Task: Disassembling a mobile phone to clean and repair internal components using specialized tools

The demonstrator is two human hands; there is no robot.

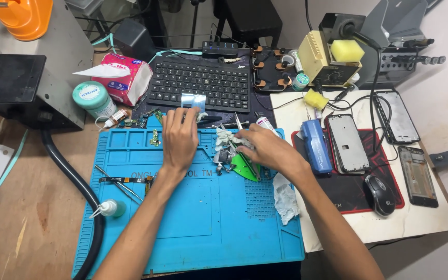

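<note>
On blue mat [193, 218] | left hand [180, 137] flat, empty | right hand [265, 148] pinching crumpled tissue [226, 139], between hands

Your left hand [180, 137] lies palm down at the blue mat's [193, 218] top edge, fingertips touching a small shiny plate [193, 100] by the keyboard. Your right hand [265, 148] rests on a heap of crumpled tissue [225, 141] over a green piece [245, 166].
</note>
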